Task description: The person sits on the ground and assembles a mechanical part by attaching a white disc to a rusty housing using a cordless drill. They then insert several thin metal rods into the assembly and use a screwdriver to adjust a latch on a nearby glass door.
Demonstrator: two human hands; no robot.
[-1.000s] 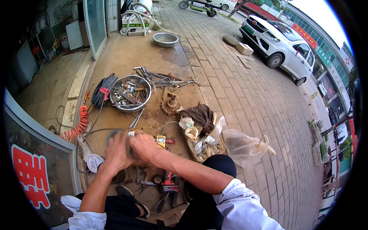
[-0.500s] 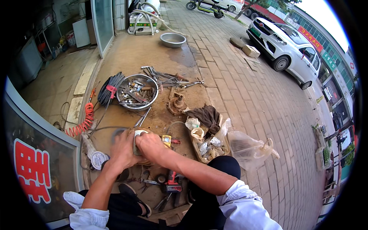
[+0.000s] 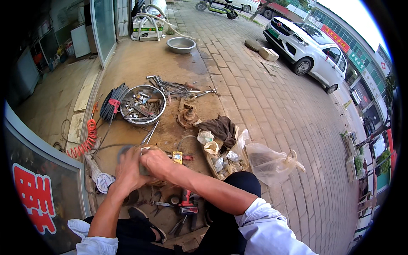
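Observation:
Close together, low and left of the middle, my two hands work on one thing. My left hand curls round its left side, somewhat blurred. Fingers bent, my right hand presses in from the right and above. Between them shows a sliver of a greyish-green thing; its kind is hidden. A dark, blurred rounded shape sticks out past my left fingers. Just right of my right hand lies a small yellow device. Below my wrists, a red and black cordless power tool lies on the ground.
A metal basin holds loose fittings. Wrenches and a rusty flanged part lie beyond. To the right sit a box of bags and a brown cloth, and a clear plastic bag. A red coiled hose runs by the glass door.
The whole scene has slid a little left as the head turned. My hands stay together, and the white part seen between them before is now mostly covered.

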